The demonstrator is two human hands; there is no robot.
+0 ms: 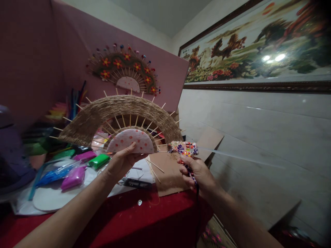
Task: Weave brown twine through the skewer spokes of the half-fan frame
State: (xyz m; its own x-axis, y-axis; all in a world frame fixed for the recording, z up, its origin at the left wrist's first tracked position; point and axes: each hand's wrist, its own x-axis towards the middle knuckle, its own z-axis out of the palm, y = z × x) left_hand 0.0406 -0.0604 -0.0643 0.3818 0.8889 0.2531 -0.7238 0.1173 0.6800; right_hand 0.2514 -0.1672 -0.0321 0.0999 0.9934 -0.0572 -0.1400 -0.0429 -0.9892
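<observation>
My left hand (126,156) grips a fan-shaped craft at its half-round base (134,139), thumb on the white face with its reddish dots. Thin wooden sticks spread out from that base, and a wide arched band of brown twine (124,105) is wound across them; the stick tips poke past its outer edge. In my right hand (192,168) is a hot glue gun (183,148) with a colourful pattern. Its nozzle points left, close to the lower right end of the fan; whether it touches cannot be made out. A long clear glue stick (240,155) juts from its rear.
Colourful clay packets (99,161) lie at the left on the red-covered table (124,220). Loose sticks (156,168) rest on cardboard (172,175). Behind stands a pink board (168,74) showing a flowered fan (124,67). A black cord (197,213) hangs below my right hand.
</observation>
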